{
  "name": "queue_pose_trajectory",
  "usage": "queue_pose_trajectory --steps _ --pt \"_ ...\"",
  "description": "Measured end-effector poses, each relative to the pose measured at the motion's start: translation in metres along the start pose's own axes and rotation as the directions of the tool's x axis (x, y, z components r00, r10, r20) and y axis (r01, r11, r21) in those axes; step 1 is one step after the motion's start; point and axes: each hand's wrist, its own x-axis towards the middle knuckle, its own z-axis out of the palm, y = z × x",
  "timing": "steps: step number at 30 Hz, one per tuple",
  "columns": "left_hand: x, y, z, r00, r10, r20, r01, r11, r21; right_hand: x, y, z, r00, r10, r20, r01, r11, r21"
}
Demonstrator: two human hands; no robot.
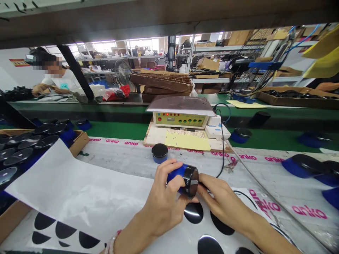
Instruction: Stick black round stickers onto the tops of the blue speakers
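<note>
Left fingers (177, 182) are clamping a blue-and-black canister (188, 177) that could be twisting loose if right fingers (207, 180), grip unclear, are overpressing.

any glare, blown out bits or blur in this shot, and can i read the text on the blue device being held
Head view: the back windows burn out to white; head view: a bright streak crosses the black disc below the held device; head view: the blue unit toward the right edge looks smeared; head view: "OFF" on the held device is readable.
</note>
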Motion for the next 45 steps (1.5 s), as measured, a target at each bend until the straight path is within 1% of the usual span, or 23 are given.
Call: queue_pose_trajectory --steps 3,6,7,8,10,11,12,13,14,17,20,22,24,26,29,30,33,34,35,38,40,41,45 --pt "0.003 -0.001 -0.002 0.989 -0.141 0.035 0.144 0.985 -0.098 0.0 -0.003 -0.005 0.998 -0.057 0.042 0.058 0.998 -0.02" --pt "0.01 -0.002 -0.009 0.927 -0.28 0.249 0.321 0.936 -0.144 -0.005 -0.009 -0.015 0.977 -0.187 0.1 0.195 0.979 -0.069" --pt "0.013 -0.003 -0.012 0.916 -0.298 0.269 0.336 0.936 -0.108 -0.007 -0.01 -0.022 0.97 -0.224 0.097 0.235 0.964 -0.124" --pt "0.016 -0.003 -0.015 0.92 -0.314 0.235 0.334 0.941 -0.051 -0.009 -0.01 -0.031 0.973 -0.225 0.055 0.232 0.951 -0.205" --pt "0.024 -0.005 -0.021 0.929 -0.365 0.063 0.358 0.929 0.096 -0.008 -0.003 -0.059 0.984 -0.051 -0.172 -0.014 0.935 -0.355" --pt "0.029 -0.007 -0.022 0.918 -0.397 -0.015 0.394 0.906 0.152 -0.005 0.004 -0.077 0.943 0.093 -0.32 -0.216 0.903 -0.373" --pt "0.034 -0.009 -0.022 0.905 -0.423 -0.036 0.422 0.887 0.188 0.0 0.015 -0.095 0.838 0.296 -0.458 -0.465 0.826 -0.318" --pt "0.038 -0.011 -0.02 0.896 -0.443 0.003 0.433 0.877 0.209 0.006 0.028 -0.114 0.751 0.404 -0.522 -0.597 0.753 -0.277" --pt "0.042 -0.014 -0.016 0.89 -0.45 0.079 0.425 0.878 0.219 0.013 0.043 -0.129 0.699 0.449 -0.556 -0.661 0.703 -0.262" --pt "0.049 -0.03 0.003 0.868 -0.415 0.273 0.36 0.904 0.23 0.032 0.096 -0.151 0.609 0.6 -0.519 -0.778 0.581 -0.24" --pt "0.045 -0.053 0.02 0.845 -0.426 0.323 0.372 0.903 0.217 0.043 0.138 -0.14 0.527 0.722 -0.448 -0.845 0.501 -0.186" --pt "0.041 -0.065 0.023 0.83 -0.46 0.316 0.421 0.888 0.186 0.045 0.15 -0.133 0.504 0.746 -0.435 -0.857 0.494 -0.145" --pt "0.042 -0.066 0.02 0.821 -0.484 0.304 0.473 0.874 0.115 0.047 0.145 -0.134 0.489 0.737 -0.466 -0.856 0.508 -0.096" --pt "0.048 -0.054 0.016 0.814 -0.484 0.322 0.516 0.857 -0.015 0.048 0.122 -0.14 0.517 0.705 -0.485 -0.818 0.573 -0.04" --pt "0.065 -0.018 0.014 0.777 -0.481 0.407 0.604 0.752 -0.264 0.047 0.064 -0.136 0.69 0.613 -0.386 -0.65 0.759 0.044" --pt "0.071 -0.006 0.013 0.736 -0.483 0.475 0.667 0.638 -0.386 0.045 0.043 -0.128 0.754 0.572 -0.322 -0.583 0.809 0.074" --pt "0.077 0.019 0.01 0.581 -0.395 0.712 0.785 0.041 -0.618 0.035 -0.009 -0.097 0.907 0.415 -0.071 -0.394 0.896 0.206" --pt "0.075 0.022 0.007 0.553 -0.369 0.747 0.771 -0.113 -0.627 0.029 -0.019 -0.087 0.92 0.391 -0.005 -0.38 0.897 0.224" --pt "0.071 0.023 0.005 0.532 -0.38 0.757 0.75 -0.202 -0.629 0.024 -0.026 -0.079 0.925 0.376 0.06 -0.38 0.899 0.217" --pt "0.051 0.019 -0.002 0.415 -0.535 0.736 0.736 -0.278 -0.617 0.01 -0.03 -0.065 0.914 0.38 0.139 -0.395 0.914 0.095" --pt "0.037 0.015 -0.003 0.307 -0.586 0.75 0.728 -0.363 -0.581 0.004 -0.028 -0.061 0.93 0.34 0.137 -0.355 0.929 0.103" --pt "0.032 0.014 -0.003 0.28 -0.591 0.756 0.72 -0.391 -0.573 0.002 -0.027 -0.059 0.94 0.316 0.128 -0.332 0.933 0.137" --pt "0.019 0.014 -0.002 0.307 -0.554 0.774 0.69 -0.43 -0.582 -0.002 -0.03 -0.046 0.954 0.264 0.142 -0.291 0.931 0.219"
